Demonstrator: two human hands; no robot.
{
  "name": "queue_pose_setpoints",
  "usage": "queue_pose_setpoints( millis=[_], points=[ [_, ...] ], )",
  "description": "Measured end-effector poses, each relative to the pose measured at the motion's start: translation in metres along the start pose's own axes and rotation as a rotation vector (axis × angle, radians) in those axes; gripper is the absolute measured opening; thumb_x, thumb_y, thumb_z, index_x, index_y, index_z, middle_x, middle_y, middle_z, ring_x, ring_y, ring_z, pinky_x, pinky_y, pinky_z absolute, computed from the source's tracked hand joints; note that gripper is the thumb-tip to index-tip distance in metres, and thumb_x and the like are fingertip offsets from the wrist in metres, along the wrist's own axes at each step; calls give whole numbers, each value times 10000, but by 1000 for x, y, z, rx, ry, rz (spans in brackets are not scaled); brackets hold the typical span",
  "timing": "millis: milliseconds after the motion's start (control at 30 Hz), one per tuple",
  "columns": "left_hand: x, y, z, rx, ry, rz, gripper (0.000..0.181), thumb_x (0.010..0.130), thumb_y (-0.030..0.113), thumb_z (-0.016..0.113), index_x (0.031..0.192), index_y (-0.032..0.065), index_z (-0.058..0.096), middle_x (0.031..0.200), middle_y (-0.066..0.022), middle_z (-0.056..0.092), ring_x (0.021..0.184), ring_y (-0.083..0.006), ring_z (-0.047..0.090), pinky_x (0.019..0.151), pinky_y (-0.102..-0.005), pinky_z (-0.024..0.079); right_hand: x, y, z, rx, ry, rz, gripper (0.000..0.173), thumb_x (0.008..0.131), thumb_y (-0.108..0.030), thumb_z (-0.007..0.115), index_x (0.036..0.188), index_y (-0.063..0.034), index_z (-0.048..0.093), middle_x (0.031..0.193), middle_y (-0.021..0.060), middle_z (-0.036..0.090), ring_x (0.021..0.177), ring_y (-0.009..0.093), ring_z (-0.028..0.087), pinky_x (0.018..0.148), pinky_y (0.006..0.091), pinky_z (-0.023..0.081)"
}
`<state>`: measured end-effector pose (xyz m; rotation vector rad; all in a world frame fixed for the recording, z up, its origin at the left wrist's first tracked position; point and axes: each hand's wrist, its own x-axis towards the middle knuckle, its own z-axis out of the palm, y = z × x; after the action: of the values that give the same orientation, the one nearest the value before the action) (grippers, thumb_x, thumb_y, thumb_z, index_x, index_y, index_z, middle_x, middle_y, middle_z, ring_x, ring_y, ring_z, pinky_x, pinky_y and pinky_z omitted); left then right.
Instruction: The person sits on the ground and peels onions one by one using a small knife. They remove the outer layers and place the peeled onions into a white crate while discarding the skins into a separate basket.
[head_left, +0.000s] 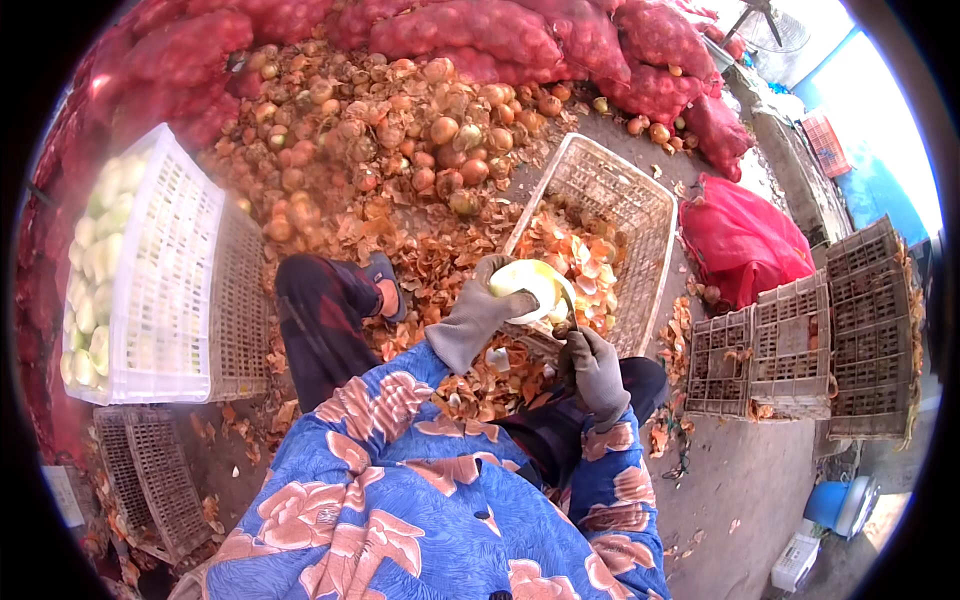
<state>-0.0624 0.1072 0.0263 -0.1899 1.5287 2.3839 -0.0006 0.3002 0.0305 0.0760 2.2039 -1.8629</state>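
My left hand (476, 311), in a grey knit glove, grips a peeled, pale yellow-white onion (523, 281) above the near edge of a dirty plastic crate (660, 292). In my gloved right hand (598, 373) is a small knife (572, 306), its dark blade pointing up beside the onion's right side. Whether the blade touches the onion I cannot tell. Loose orange-brown onion skins (574, 255) and pale scraps lie inside the crate under the onion.
Unpeeled onions (444, 131) form a heap ahead, backed by full red mesh sacks (465, 34). At left, a white crate (161, 300) holds peeled onions (94, 262). Stacked brown crates (791, 345) and a pink mesh bag (742, 240) stand right. Skins litter the floor.
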Motion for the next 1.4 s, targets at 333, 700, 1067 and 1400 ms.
queue_pose_setpoints(
  millis=[333, 700, 1067, 1400],
  points=[
    [0, 5, -10, -202, -189, -77, 684, 666, 95, 710, 1263, 3, 389, 1101, -123, 573, 991, -217, 593, 843, -309, 524, 0, -11, -14, -22, 0, 107, 302, 970, -284, 441, 853, -28, 549, 615, 41, 534, 500, 144, 511, 475, 255, 412],
    [14, -17, -14, 122, -92, 63, 617, 631, 15, 726, 1194, 33, 475, 1066, -72, 586, 957, -167, 595, 821, -285, 516, 0, -27, 0, -573, 96, -253, 175, 925, -161, 503, 951, -5, 578, 648, 153, 569, 583, 257, 593, 558, 338, 460],
    [6, 20, -14, -324, -283, -21, 585, 746, 102, 617, 1281, 13, 396, 1163, -126, 562, 1020, -210, 592, 818, -303, 531, 27, 56, -58, -442, 355, 119, 317, 941, -310, 488, 887, -19, 601, 605, 114, 587, 567, 225, 597, 534, 349, 446],
    [10, 46, -78, -986, -380, 6, 411, 958, 332, 393, 1244, 40, 433, 1220, -157, 505, 1057, -220, 530, 737, -241, 514, 40, 44, -24, -240, 275, 226, 275, 965, -257, 459, 977, -15, 590, 554, 21, 509, 410, 86, 439, 360, 236, 325]
  ],
)
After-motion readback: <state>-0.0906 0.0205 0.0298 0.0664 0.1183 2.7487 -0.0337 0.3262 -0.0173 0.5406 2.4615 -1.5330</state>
